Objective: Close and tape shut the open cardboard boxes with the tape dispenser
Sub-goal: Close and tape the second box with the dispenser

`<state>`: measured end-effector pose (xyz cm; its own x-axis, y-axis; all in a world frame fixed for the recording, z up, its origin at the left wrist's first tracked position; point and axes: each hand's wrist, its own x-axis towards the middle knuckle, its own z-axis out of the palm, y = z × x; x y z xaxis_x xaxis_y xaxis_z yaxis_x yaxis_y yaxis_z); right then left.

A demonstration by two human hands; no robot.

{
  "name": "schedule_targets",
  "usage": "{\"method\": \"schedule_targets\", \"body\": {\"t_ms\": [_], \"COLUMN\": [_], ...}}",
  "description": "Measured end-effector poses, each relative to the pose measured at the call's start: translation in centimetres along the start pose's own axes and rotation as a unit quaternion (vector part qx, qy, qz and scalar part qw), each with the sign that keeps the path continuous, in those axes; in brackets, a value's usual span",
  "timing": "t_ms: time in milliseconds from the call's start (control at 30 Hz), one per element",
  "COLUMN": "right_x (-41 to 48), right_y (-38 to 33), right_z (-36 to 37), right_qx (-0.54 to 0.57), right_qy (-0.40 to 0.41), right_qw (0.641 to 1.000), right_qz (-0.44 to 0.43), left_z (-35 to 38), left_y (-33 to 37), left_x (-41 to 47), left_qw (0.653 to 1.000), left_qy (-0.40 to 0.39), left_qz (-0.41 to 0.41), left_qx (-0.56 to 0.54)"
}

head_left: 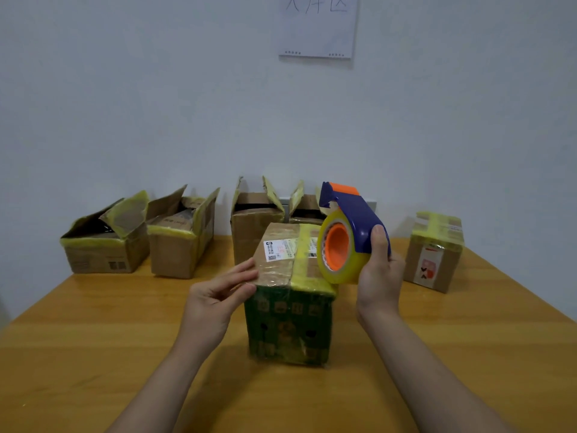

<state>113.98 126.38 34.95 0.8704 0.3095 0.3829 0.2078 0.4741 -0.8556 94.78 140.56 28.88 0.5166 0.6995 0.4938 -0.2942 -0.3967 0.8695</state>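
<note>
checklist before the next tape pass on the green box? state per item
1. Flaps of green box folded flat: ok.
2. Box steadied by left hand: ok, fingers touch its top left edge.
3. Grip of right hand on tape dispenser: ok.
4. Dispenser lined up on centre seam: not ok, held to the seam's right.
5. Loose tape end ready: cannot tell.
6. Are the back-row boxes closed: not ok, four stand open.

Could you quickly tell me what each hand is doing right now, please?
Left hand: open, fingers touching the green box.
Right hand: gripping the tape dispenser.
</note>
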Motion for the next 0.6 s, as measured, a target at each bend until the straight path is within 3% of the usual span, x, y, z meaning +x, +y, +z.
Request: {"method": "schedule_targets", "body": {"t_ms": [200,300,467,600], "right_x": [-0.2,-0.2,-0.3,-0.2], "right_y": [0.2,0.3,-0.1,-0.6], "right_z": [0.2,-0.2,-0.4,-1.2], "right_qx": [0.013,0.018,0.028,0.040], "right_qy": [-0.020,-0.009,-0.022,-0.023], "right_qw": [1.000,1.000,0.999,0.999], "right_qz": [-0.005,0.001,0.008,0.008], "left_z": [0.6,0.9,3.7,6.0], "left_y": [0.0,-0.2,-0.4,0.8], "left_x": [-0.3,-0.4,-1.2,-1.4], "left_qw": [0.999,0.994,0.977,0.977], "left_qy": [0.041,0.067,-0.021,-0.006], "left_qz": [-0.005,-0.049,-0.204,-0.202], "left_qx": [-0.025,-0.065,-0.061,-0.073]}}
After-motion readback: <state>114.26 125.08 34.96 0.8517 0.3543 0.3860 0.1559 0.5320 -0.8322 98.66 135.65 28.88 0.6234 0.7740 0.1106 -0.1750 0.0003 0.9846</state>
